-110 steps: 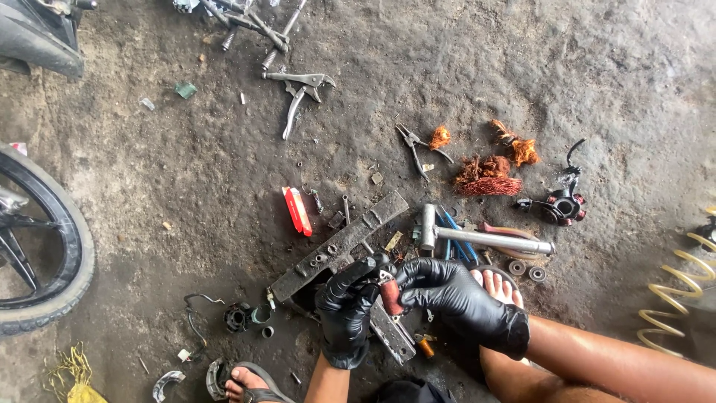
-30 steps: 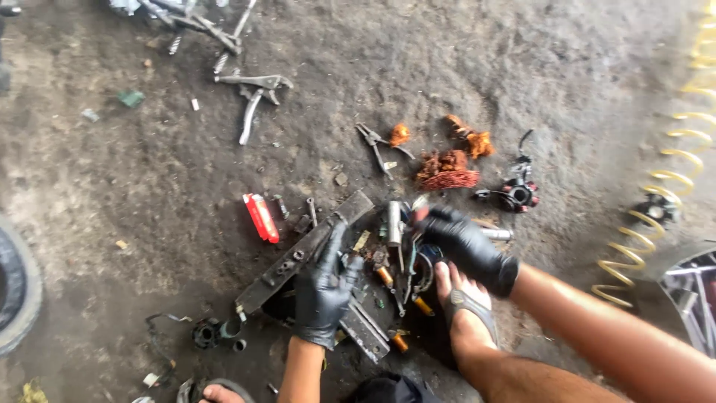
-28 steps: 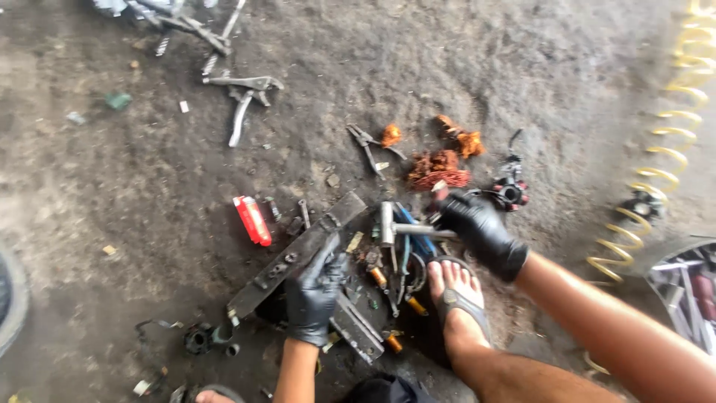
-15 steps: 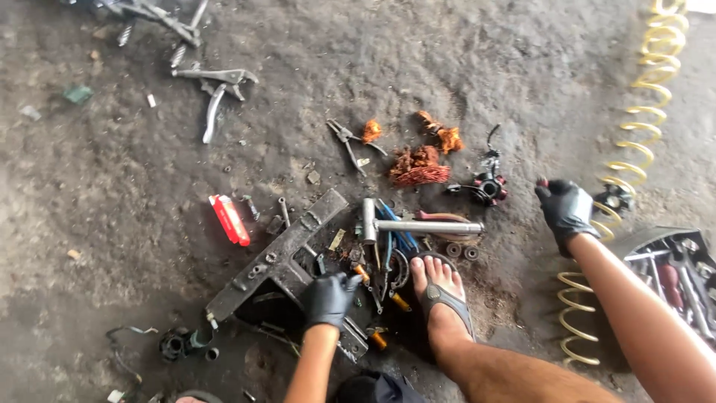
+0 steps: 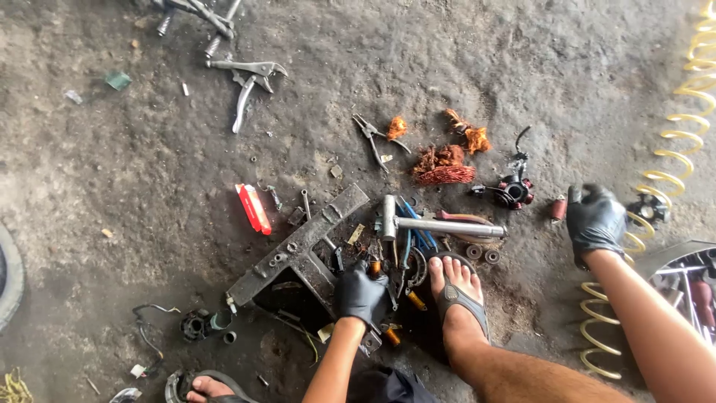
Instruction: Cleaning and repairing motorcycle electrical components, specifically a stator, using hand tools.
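Down on the dirty concrete floor (image 5: 522, 60), the left hand (image 5: 361, 292) in a black glove is pressed flat-ish on a dark metal bracket (image 5: 298, 250), a long angled bar that runs from near left up toward the middle. Fingers look curled over the bracket and the small bits beside it, but I can't tell if the grip is actually closed on anything. The right hand (image 5: 594, 222), also gloved, is well off to the right, hanging just over the floor with fingers bent down; can't tell whether it's holding something, it looks like it isn't.

Just right of the left hand there's a bare foot in a grey sandal (image 5: 459, 295), toes pointing at a hammer (image 5: 436, 224) with a metal handle lying across a pile of screwdrivers and blue-handled tools. A couple of small round washers sit near the hammer's handle end.

Farther out: a bundle of copper wire (image 5: 445, 168) with more orange scraps beside it, a pair of pliers (image 5: 375, 138) to its left, and a small black and red motor part (image 5: 511, 192) to its right. A red lighter-shaped thing (image 5: 253, 208) lies left of the bracket. Locking pliers (image 5: 250, 78) are far left. A yellow coiled hose (image 5: 675, 149) snakes down the right edge, and a bit of tyre (image 5: 7, 276) shows at the left edge.
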